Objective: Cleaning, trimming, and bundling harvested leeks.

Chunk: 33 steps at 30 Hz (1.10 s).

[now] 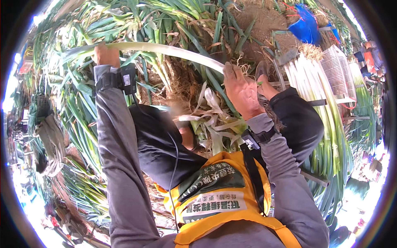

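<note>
Head view: left hand (106,54) and right hand (241,89) are each clamped on one long leek stalk (165,50), stretched between them above peeled skins (213,120). Pulling harder could, I judge, snap its white shaft.

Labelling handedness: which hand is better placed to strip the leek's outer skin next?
Probably right: the right hand grips the leek at its white root end, above the peelings; the left hand just holds the leafy end.

A long white leek (165,51) stretched level above the green heap.
</note>
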### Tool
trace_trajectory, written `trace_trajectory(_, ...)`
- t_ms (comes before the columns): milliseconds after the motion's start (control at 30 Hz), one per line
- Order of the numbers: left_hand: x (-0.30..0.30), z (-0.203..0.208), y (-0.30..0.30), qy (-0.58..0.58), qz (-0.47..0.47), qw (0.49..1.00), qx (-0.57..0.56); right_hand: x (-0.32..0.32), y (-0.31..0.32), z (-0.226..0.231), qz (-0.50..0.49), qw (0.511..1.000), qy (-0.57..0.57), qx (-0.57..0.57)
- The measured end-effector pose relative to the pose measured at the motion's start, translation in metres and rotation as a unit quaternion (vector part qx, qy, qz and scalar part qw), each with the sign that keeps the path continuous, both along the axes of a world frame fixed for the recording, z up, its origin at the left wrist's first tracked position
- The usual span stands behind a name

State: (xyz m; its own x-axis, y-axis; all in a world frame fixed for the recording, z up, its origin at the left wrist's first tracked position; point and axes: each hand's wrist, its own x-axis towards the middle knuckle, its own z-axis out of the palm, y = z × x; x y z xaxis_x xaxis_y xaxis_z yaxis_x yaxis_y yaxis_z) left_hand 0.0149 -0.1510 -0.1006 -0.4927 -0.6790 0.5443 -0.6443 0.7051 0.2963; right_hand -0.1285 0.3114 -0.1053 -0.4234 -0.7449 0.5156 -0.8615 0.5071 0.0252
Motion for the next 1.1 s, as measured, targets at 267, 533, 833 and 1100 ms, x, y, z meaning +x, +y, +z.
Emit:
trace_trajectory(267,-0.010,0.006,0.027,0.085,0.006,0.996,-0.028,-0.016,0.006,-0.008,0.013,0.991,-0.078,0.107)
trace_trajectory(533,-0.038,0.044,0.038,0.668,-0.256,0.351,0.603,-0.039,0.039,-0.012,-0.078,0.750,-0.628,-0.193)
trace_trajectory(833,-0.062,0.083,0.092,0.612,-0.388,0.318,0.612,-0.064,0.046,0.009,0.031,0.970,-0.237,-0.054)
trace_trajectory(1100,-0.075,0.100,0.138,0.506,-0.485,0.363,0.614,-0.017,-0.069,0.089,0.167,0.903,-0.324,-0.230)
